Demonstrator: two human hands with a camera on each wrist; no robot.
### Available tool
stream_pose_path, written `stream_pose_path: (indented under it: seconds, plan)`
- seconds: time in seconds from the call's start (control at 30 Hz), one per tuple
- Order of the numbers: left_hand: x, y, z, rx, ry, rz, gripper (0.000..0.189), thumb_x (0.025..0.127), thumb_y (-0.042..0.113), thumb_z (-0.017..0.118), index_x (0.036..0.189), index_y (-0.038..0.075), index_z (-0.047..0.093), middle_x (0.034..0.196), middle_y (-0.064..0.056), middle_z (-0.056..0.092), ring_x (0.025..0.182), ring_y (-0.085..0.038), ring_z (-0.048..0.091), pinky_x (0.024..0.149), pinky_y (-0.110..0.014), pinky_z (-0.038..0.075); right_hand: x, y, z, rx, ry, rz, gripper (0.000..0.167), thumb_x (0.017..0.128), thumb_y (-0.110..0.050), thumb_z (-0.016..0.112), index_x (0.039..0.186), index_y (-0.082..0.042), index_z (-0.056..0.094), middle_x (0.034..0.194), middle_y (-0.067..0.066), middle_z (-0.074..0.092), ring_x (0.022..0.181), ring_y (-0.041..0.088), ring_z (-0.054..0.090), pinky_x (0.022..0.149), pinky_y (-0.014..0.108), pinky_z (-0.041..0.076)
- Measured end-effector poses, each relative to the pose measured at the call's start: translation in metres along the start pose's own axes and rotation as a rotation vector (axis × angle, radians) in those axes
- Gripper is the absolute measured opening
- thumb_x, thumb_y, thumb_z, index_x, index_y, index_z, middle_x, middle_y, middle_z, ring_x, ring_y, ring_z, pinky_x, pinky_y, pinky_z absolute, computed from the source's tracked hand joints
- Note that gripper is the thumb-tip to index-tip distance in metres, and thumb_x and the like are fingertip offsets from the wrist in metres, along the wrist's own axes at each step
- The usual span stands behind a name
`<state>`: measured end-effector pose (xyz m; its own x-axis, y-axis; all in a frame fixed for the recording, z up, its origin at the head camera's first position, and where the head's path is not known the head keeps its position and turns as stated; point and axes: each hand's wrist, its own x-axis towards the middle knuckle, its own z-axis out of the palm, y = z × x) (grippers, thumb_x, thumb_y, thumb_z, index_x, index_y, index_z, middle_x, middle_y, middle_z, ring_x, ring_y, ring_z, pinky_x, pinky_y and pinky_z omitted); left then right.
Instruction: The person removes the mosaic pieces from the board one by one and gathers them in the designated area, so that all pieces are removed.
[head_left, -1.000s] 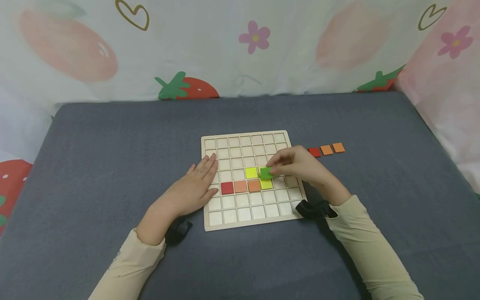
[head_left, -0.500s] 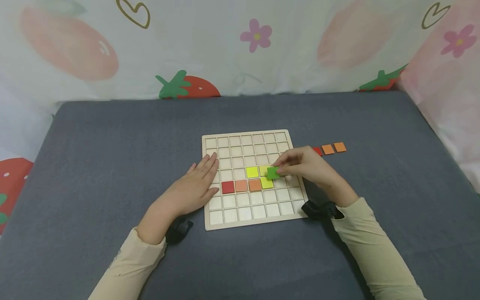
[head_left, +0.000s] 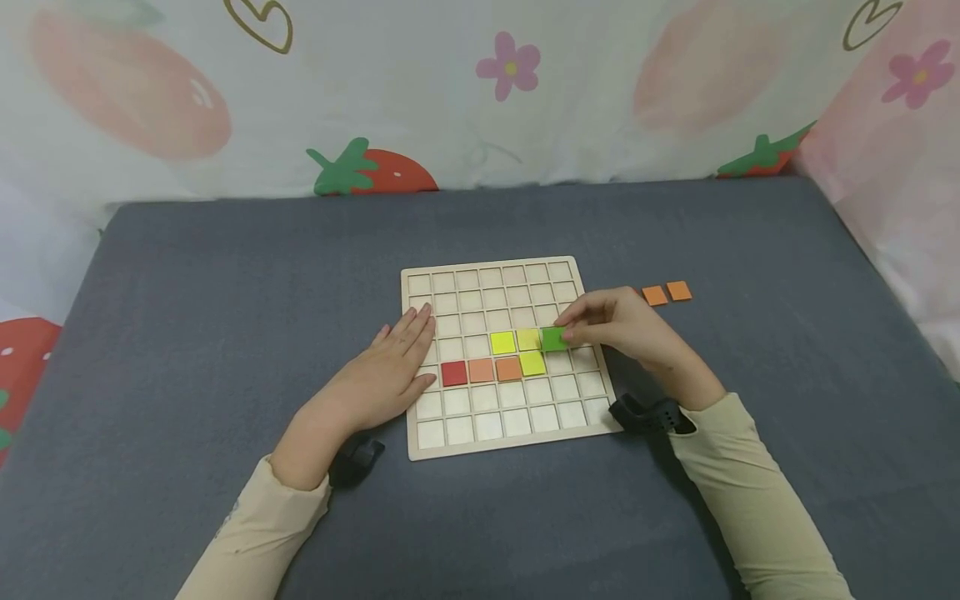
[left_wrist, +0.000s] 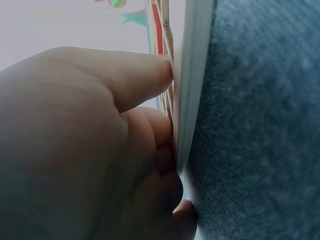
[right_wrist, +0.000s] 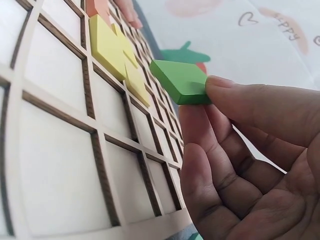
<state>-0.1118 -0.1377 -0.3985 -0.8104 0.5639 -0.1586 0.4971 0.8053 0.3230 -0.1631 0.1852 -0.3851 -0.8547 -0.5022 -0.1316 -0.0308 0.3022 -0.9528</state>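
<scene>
A wooden grid board [head_left: 517, 447] lies on the table in the head view. My left hand [head_left: 378, 375] rests with straight fingers on its left edge; in the left wrist view the thumb [left_wrist: 145, 75] touches the rim. Between thumb and fingertips my right hand [head_left: 618, 321] pinches a green square tile [head_left: 552, 339]. The right wrist view shows that green tile [right_wrist: 177, 80] tilted and raised off the grid. Left of it, yellow tiles [head_left: 502, 342] sit in cells, with a red tile [head_left: 453, 373] and orange tiles [head_left: 481, 370] in the row nearer me.
Loose orange tiles [head_left: 678, 291] lie on the grey cloth [head_left: 225, 275] beyond the right hand, which mostly hides a red tile there. A patterned curtain [head_left: 510, 125] hangs behind the table. Black wrist straps [head_left: 648, 415] sit at both wrists.
My right hand has moved a little to the right with the green tile, uncovering the yellow tile beneath and covering the loose red one. The left hand stays put.
</scene>
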Motion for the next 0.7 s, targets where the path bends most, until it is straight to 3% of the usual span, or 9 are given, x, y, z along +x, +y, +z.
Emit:
stream_pose_path:
  seconds: [0.7]
  plan:
    - [0.0,-0.001,0.001,0.009,0.004,0.002,0.068,0.098,0.027,0.047,0.148,-0.005,0.015,0.156,-0.017,0.005,0.143,-0.03,0.004,0.113,-0.049,0.014,-0.004,-0.002,-0.012,-0.037,0.07,0.014,0.02,0.082,-0.002,0.071,0.099,0.008,0.067,0.084,0.005,0.068,0.075,0.018,0.062,0.068,0.027,0.051]
